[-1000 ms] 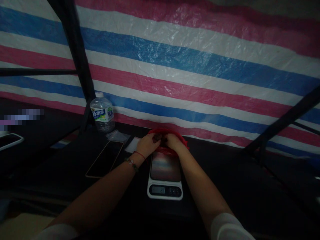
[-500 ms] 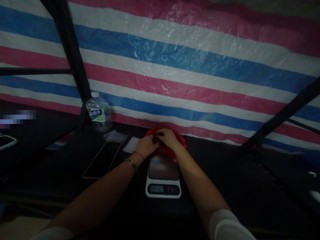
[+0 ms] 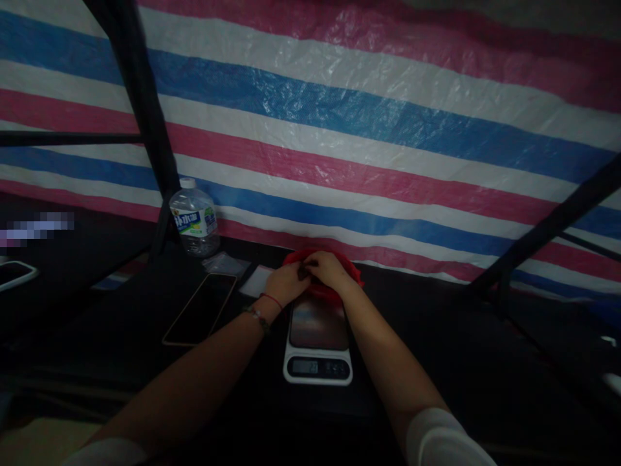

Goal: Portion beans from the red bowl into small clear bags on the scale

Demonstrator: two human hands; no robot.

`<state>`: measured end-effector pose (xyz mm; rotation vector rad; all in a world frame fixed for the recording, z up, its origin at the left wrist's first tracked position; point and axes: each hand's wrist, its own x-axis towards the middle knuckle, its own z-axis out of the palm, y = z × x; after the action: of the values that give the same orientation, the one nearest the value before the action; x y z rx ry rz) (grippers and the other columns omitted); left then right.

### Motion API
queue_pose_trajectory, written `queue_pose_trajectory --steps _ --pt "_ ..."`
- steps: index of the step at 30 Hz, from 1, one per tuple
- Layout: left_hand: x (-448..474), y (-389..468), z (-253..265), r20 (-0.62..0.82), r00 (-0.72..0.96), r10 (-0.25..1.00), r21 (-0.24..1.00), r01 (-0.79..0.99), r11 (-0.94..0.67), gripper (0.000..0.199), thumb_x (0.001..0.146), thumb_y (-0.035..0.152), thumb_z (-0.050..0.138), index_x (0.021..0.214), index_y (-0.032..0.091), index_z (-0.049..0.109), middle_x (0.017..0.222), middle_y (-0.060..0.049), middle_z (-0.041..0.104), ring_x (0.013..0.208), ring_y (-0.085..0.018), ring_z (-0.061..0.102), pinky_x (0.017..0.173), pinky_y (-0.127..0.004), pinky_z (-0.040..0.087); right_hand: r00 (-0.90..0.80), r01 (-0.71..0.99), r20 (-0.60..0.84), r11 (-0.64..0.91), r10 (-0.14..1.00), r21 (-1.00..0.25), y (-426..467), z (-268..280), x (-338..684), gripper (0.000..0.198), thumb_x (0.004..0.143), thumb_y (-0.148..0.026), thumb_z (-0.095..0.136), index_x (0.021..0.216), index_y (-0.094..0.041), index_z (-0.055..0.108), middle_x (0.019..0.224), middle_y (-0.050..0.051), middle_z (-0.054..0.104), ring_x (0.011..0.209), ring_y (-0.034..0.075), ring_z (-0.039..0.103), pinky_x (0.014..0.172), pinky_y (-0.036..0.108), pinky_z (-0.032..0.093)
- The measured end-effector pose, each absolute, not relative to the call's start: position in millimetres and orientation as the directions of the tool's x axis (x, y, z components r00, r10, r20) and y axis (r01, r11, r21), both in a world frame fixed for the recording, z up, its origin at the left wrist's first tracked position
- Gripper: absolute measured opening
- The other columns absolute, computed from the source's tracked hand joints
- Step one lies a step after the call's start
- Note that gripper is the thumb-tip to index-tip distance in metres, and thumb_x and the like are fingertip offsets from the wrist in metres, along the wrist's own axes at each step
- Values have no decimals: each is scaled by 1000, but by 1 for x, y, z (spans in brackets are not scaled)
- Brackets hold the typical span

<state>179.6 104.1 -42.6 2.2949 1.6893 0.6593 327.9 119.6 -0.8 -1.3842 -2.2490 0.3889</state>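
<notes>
Both of my hands meet over a red plastic bag (image 3: 350, 272), which lies open behind a white digital scale (image 3: 317, 378). My left hand (image 3: 287, 282) has its fingers closed at a small dark brown piece (image 3: 304, 272). From the other side, my right hand (image 3: 328, 268) curls its fingers onto the same dark stuff; its exact kind is too dim to tell. The bag's near edge meets or overlaps the far end of the scale's metal plate (image 3: 319, 327). Digits show on the scale's display. The fingertips are partly hidden by the hands themselves.
Left of my hands lie a dark-screened phone (image 3: 201, 309), a white card or packet (image 3: 256, 281) and clear plastic bags (image 3: 226, 264). Behind them stands a clear bottle (image 3: 195, 223). Black frame bars (image 3: 140, 97) rise before a striped plastic sheet (image 3: 339, 129). Another phone (image 3: 15, 274) lies far left.
The whole view has shifted very slightly. My hands stay over the red bag, with only tiny finger movement.
</notes>
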Motion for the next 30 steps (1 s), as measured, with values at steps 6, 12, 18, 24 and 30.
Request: queue_pose_trajectory --steps 6,12,18,24,30 --pt "181 105 -45 239 254 937 432 836 -337 41 84 45 51 118 22 55 106 -10 68 94 -24 66 76 -31 49 -328 737 325 455 887 -499 123 -3 329 27 81 -6 54 95 -20 73 99 4 72 92 15 64 87 25 47" --pt "180 106 -48 281 276 919 420 826 -377 37 84 40 50 116 21 55 106 -10 68 93 -25 66 75 -32 49 -330 716 298 444 896 -539 124 -4 330 28 79 -5 55 94 -19 73 95 4 72 87 15 65 83 25 48" --pt "180 105 -47 312 255 915 456 805 -380 39 86 40 49 120 22 53 109 -9 67 96 -24 65 79 -32 49 -293 724 357 450 887 -523 126 -3 335 23 80 -10 57 94 -19 73 98 4 72 93 15 64 88 26 47" --pt "180 103 -44 310 270 912 464 794 -393 43 86 40 50 126 23 50 114 -9 65 100 -24 64 83 -32 49 -327 728 271 424 905 -539 123 1 334 27 77 -6 56 92 -20 74 93 2 73 83 14 66 80 23 49" --pt "179 102 -44 322 291 901 440 797 -414 51 86 38 49 134 20 45 117 -11 63 102 -24 63 86 -33 48 -321 736 289 430 902 -524 122 2 334 30 74 -3 56 92 -20 74 95 3 73 87 15 66 83 25 49"
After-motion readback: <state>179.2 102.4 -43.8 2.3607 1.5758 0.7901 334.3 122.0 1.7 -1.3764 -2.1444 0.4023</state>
